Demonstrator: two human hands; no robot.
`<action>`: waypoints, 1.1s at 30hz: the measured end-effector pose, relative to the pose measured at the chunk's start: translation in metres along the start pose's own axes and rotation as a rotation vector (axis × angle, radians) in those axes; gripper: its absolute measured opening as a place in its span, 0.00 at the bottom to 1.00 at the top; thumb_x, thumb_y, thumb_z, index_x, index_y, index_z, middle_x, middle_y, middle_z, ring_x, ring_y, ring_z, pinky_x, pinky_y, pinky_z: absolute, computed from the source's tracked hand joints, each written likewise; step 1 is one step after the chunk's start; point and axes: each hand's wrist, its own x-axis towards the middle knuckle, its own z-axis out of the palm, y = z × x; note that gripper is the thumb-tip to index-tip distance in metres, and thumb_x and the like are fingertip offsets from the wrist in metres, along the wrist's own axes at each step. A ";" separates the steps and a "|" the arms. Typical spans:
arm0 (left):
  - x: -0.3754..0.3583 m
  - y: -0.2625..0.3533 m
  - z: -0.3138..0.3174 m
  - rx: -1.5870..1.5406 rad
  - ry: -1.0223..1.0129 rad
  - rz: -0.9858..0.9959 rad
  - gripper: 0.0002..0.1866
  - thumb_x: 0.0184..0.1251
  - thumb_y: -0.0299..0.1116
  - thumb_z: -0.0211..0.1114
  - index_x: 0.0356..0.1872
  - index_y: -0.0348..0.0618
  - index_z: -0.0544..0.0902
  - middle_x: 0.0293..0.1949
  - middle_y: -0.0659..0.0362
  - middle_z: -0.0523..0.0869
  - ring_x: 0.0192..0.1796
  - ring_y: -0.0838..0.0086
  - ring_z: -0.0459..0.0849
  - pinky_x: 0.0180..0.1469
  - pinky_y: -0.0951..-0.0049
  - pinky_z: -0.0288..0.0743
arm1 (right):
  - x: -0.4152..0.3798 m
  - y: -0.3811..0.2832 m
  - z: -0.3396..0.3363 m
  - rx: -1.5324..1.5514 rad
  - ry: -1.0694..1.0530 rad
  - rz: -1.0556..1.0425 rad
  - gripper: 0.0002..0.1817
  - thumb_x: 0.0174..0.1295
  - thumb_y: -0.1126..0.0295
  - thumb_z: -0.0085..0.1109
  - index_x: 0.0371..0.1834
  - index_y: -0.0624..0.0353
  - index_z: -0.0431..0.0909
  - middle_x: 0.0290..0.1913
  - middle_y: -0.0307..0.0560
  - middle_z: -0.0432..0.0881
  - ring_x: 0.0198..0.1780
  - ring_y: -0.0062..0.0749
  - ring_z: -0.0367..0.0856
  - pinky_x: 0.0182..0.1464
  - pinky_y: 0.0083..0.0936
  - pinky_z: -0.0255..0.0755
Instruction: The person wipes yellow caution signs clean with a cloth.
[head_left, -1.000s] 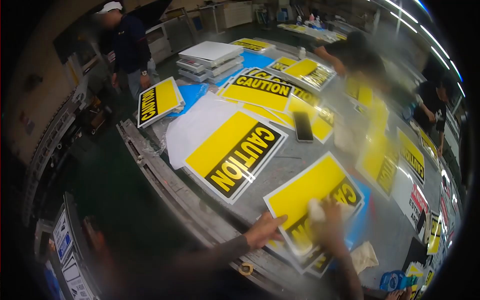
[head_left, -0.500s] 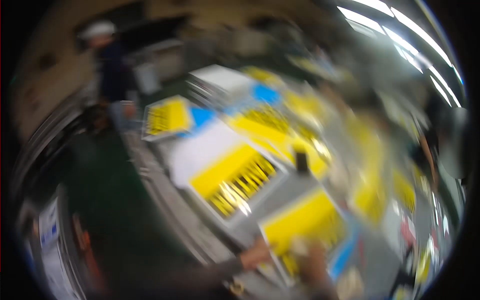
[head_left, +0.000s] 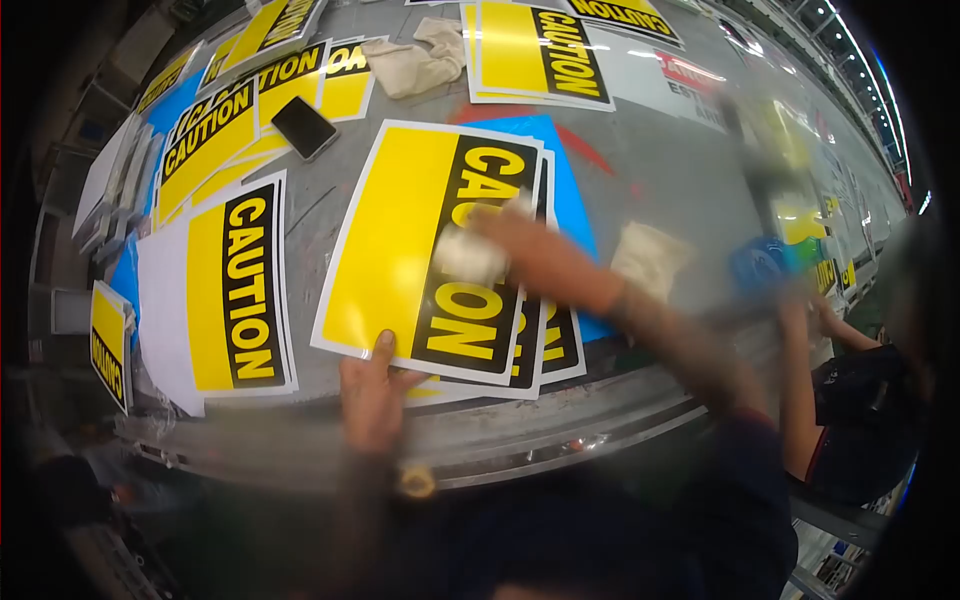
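Sign (head_left: 420,240), yellow CAUTION, tops a small stack at the table's (head_left: 660,160) near edge. Left hand (head_left: 372,398) pins its lower edge, fingers flat; right hand (head_left: 520,250), blurred, closes on a cloth (head_left: 468,256) wiping the face. Wiping seems underway; next calls for steady pinning while covering remaining areas.

Just the one head cam here, sitting up high and looking steeply down at the bench (head_left: 640,160) from its near edge. It's hanging pretty close over the top CAUTION sign (head_left: 400,230), and the fisheye lens is bending everything and blacking out the corners.
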 end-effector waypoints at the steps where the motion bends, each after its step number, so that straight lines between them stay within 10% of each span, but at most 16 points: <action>1: -0.001 0.001 -0.001 0.013 0.019 -0.015 0.23 0.87 0.29 0.62 0.75 0.34 0.72 0.67 0.46 0.84 0.64 0.53 0.90 0.53 0.49 0.96 | 0.012 0.033 -0.016 -0.024 0.123 0.107 0.33 0.74 0.70 0.64 0.82 0.58 0.69 0.82 0.60 0.72 0.83 0.52 0.69 0.86 0.41 0.61; 3: 0.000 -0.002 -0.006 0.020 -0.002 -0.020 0.22 0.87 0.29 0.61 0.75 0.34 0.72 0.68 0.45 0.83 0.64 0.53 0.91 0.52 0.51 0.97 | 0.030 0.034 -0.040 0.090 0.098 0.265 0.32 0.71 0.74 0.64 0.79 0.59 0.72 0.76 0.63 0.77 0.77 0.61 0.75 0.83 0.43 0.66; 8: 0.006 -0.007 -0.013 0.126 -0.002 0.024 0.21 0.86 0.28 0.62 0.73 0.34 0.73 0.66 0.46 0.85 0.62 0.55 0.92 0.53 0.51 0.97 | 0.040 -0.015 -0.008 0.123 0.025 -0.094 0.29 0.73 0.72 0.64 0.78 0.57 0.72 0.75 0.60 0.80 0.76 0.54 0.80 0.76 0.46 0.76; 11: 0.003 -0.011 -0.017 0.116 0.033 -0.018 0.21 0.85 0.28 0.64 0.73 0.35 0.74 0.66 0.46 0.86 0.61 0.55 0.93 0.52 0.52 0.98 | 0.069 0.025 -0.018 0.745 0.018 0.374 0.27 0.76 0.72 0.63 0.77 0.55 0.73 0.74 0.57 0.81 0.77 0.50 0.79 0.74 0.42 0.78; 15: 0.006 -0.008 -0.017 0.039 0.043 -0.050 0.21 0.84 0.29 0.65 0.72 0.34 0.75 0.65 0.47 0.86 0.61 0.56 0.93 0.52 0.52 0.98 | 0.083 0.017 0.005 0.035 0.069 -0.071 0.28 0.74 0.72 0.62 0.78 0.55 0.73 0.78 0.57 0.77 0.77 0.52 0.79 0.78 0.44 0.74; 19: 0.003 -0.010 -0.021 0.048 0.078 -0.047 0.22 0.84 0.28 0.66 0.72 0.34 0.75 0.65 0.47 0.86 0.60 0.57 0.93 0.50 0.52 0.98 | 0.053 0.083 -0.032 0.159 0.131 0.194 0.25 0.79 0.71 0.55 0.77 0.59 0.73 0.74 0.60 0.81 0.75 0.53 0.80 0.79 0.45 0.72; 31: 0.005 -0.002 -0.011 -0.025 0.031 -0.053 0.22 0.83 0.28 0.66 0.72 0.35 0.75 0.66 0.47 0.86 0.61 0.55 0.92 0.52 0.51 0.97 | 0.015 0.041 -0.028 -0.030 0.144 0.068 0.22 0.74 0.76 0.56 0.71 0.58 0.75 0.66 0.62 0.86 0.68 0.59 0.84 0.71 0.46 0.78; 33: 0.003 -0.005 -0.011 -0.092 -0.012 -0.016 0.22 0.84 0.29 0.66 0.72 0.35 0.76 0.67 0.47 0.85 0.63 0.55 0.91 0.54 0.50 0.96 | 0.008 0.116 -0.055 -0.244 0.265 0.091 0.21 0.74 0.77 0.56 0.70 0.55 0.77 0.62 0.61 0.87 0.64 0.60 0.87 0.67 0.48 0.80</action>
